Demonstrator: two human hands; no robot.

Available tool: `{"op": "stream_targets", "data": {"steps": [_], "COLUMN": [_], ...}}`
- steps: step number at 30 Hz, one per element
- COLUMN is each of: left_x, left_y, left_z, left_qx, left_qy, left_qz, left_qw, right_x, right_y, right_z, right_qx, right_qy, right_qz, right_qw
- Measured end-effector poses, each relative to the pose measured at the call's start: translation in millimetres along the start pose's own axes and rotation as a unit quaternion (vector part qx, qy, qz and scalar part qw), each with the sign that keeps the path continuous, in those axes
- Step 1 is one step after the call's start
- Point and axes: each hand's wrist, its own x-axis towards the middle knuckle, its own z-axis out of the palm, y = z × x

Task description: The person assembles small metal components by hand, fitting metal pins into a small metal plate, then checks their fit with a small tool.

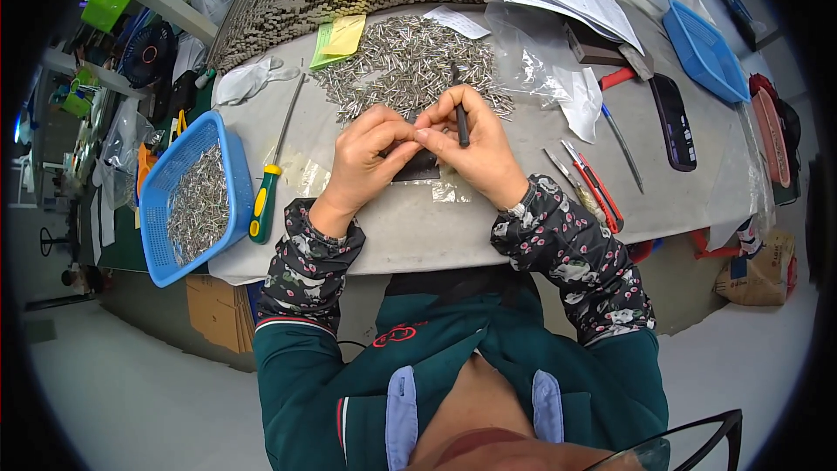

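My right hand (475,144) is closed on a slim black tool (463,125), tucked between its fingers above the grey tabletop (384,244). The tool's long axis runs nearly straight away from my body, near end by my palm, far end pointing toward the heap of small metal pins (401,78), tipped slightly left. The thumb and fingers of my left hand (368,155) are drawn together, meeting my right fingertips; whether they grip something small there, I cannot tell. Below my hands lies a dark flat piece (418,169)
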Motion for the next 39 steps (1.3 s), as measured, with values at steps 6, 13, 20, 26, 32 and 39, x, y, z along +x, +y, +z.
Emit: {"op": "stream_targets", "data": {"steps": [6, 13, 20, 26, 32, 39], "left_x": [3, -8, -23, -62, -101, -56], "left_y": [1, -3, 27, 22, 6, 27], "left_z": [1, -27, -112, -231, -288, -174], "left_qx": [-0.005, 0.079, 0.239, 0.455, 0.509, 0.303], "left_qy": [0.005, 0.01, 0.108, 0.148, 0.117, 0.021], "left_qz": [0.007, 0.086, 0.118, -0.074, -0.221, -0.19], "left_qw": [1.0, 0.993, 0.958, 0.875, 0.824, 0.934], "right_x": [-1, 3, -9, -15, -13, -10], "right_y": [-9, 4, 2, 3, 0, 3], "right_z": [-4, 23, 65, 78, 79, 59], "right_qx": [0.04, 0.017, -0.169, -0.234, -0.219, -0.2], "right_qy": [0.005, -0.019, 0.04, 0.03, 0.054, 0.052], "right_qz": [0.036, -0.009, -0.121, -0.169, -0.152, -0.168], "right_qw": [0.999, 1.0, 0.977, 0.957, 0.962, 0.964]}}
